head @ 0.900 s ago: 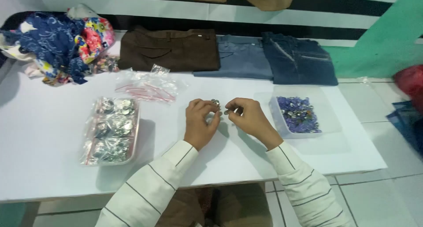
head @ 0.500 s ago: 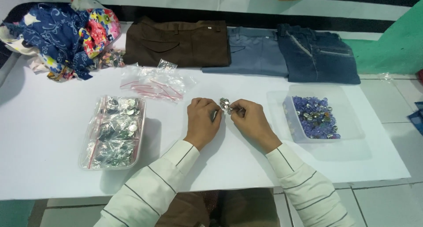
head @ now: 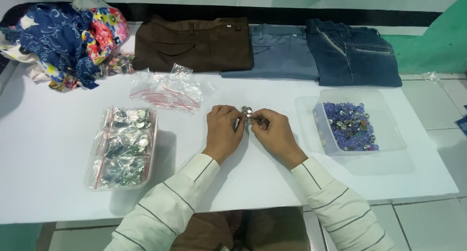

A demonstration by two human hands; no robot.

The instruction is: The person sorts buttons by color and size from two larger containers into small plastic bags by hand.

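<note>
Shiny silver buttons (head: 246, 112), clustered fingertip-high

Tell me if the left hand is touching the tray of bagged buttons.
Apart. The head view shows bare white table between the left hand and the tray of bagged buttons.

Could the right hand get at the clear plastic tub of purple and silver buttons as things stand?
Probably yes. The clear plastic tub sits open-topped on the white table just beside the right hand, with bare tabletop between them, though that hand is pinching small silver buttons.
</note>
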